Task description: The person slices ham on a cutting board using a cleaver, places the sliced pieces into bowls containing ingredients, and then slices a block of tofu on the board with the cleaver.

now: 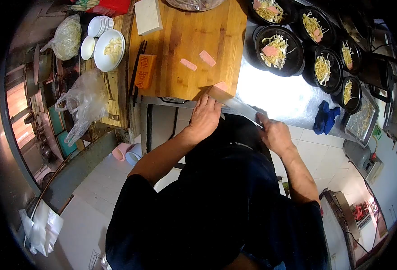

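Note:
My right hand (275, 134) grips the handle of a cleaver (238, 107), its broad blade pointing up and left over the front edge of the wooden cutting board (187, 36). Against the blade's far end are the closed fingers of my left hand (206, 114), holding a piece of pink luncheon meat (221, 85) that the blade and fingertips partly cover. Farther in on the board lie two flat pink slices, a left slice (188, 64) and a right slice (207, 58).
Several black bowls (278, 67) with noodles, some topped with pink slices, stand on the steel counter (263, 92). A blue cloth (326, 118) lies there too. At left are an orange package (145, 71), black chopsticks (137, 67), a pale block (148, 17) and white bowls (104, 63).

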The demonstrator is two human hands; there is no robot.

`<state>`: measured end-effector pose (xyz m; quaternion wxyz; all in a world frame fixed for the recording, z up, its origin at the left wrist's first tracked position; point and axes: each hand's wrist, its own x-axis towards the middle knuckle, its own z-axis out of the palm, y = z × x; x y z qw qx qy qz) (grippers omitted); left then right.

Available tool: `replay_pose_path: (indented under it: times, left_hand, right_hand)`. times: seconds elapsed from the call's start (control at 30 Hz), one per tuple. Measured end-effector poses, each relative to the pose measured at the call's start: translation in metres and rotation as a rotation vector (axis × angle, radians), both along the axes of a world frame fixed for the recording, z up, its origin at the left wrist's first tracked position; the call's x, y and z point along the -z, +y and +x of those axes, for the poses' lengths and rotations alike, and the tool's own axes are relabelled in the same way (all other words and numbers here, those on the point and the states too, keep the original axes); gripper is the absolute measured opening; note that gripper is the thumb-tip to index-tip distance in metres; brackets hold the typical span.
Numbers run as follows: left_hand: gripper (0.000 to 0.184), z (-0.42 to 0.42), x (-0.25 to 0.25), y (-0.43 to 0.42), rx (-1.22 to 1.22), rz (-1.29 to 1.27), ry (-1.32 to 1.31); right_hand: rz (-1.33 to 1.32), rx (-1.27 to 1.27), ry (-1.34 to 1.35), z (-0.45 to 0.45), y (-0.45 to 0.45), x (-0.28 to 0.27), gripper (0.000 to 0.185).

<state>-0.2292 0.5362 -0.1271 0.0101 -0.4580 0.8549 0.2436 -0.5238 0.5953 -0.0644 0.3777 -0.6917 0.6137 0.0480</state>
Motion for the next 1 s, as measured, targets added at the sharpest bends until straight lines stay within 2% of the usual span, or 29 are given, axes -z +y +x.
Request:
replay_pose_path:
  times: [0.07, 0.13, 0.23, 0.47, 0.87, 0.93, 1.0]
  left_hand:
    - [0.048, -0.001, -0.001, 0.001, 0.009, 0.089, -0.054]
    - [0.049, -0.003, 0.0, 0.003, -0.019, -0.057, 0.015]
    - [0.05, -0.004, 0.003, 0.004, -0.027, -0.136, 0.039]
    - [0.047, -0.005, 0.003, 0.002, -0.014, -0.159, 0.046]
    - [0.055, -0.007, 0.009, 0.002, -0.029, -0.166, 0.056]
    - [0.054, -0.008, 0.006, 0.001, -0.034, -0.196, 0.064]
    - [0.053, -0.007, 0.009, 0.003, -0.027, -0.175, 0.029]
  right_hand:
    - [-0.026, -0.011, -0.015, -0.004, -0.007, 0.0, 0.05]
    - [-0.03, -0.07, 0.05, -0.004, -0.014, -0.001, 0.049]
    - [-0.049, -0.092, 0.039, -0.004, -0.018, -0.003, 0.05]
    - [-0.031, -0.096, 0.073, -0.001, -0.023, -0.01, 0.05]
    - [0.061, -0.111, 0.104, -0.002, -0.032, -0.004, 0.046]
    - [0.075, -0.109, 0.089, -0.002, -0.032, 0.001, 0.058]
    - [0.104, -0.108, 0.096, 0.0, -0.037, 0.004, 0.055]
